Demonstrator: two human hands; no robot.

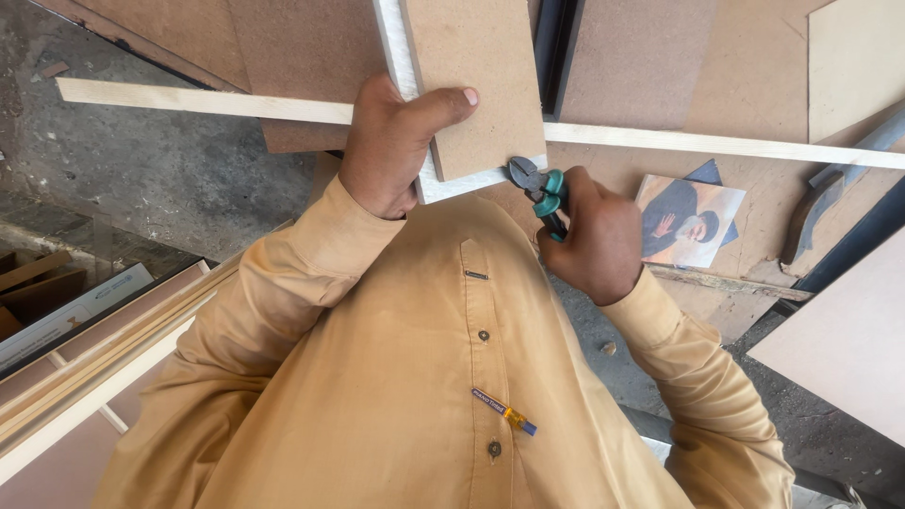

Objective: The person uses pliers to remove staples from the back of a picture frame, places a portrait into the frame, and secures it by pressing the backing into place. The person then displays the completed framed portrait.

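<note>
My left hand (pixel 391 141) grips the near left corner of a framed board (pixel 471 85), brown on its back with a white frame edge, the thumb lying across the brown back. My right hand (pixel 592 236) is closed around pliers with teal handles (pixel 539 188). The pliers' metal jaws touch the board's near right corner at the white edge. Both arms wear tan shirt sleeves, and the shirt fills the lower middle of the view.
A long pale wooden strip (pixel 716 143) runs across under the board. A printed photo (pixel 688 221) lies right of my right hand on brown sheets (pixel 754 85). A curved dark tool (pixel 809 217) lies farther right. Wooden frames (pixel 85 377) lean at lower left. A pen (pixel 506 413) is clipped on the shirt.
</note>
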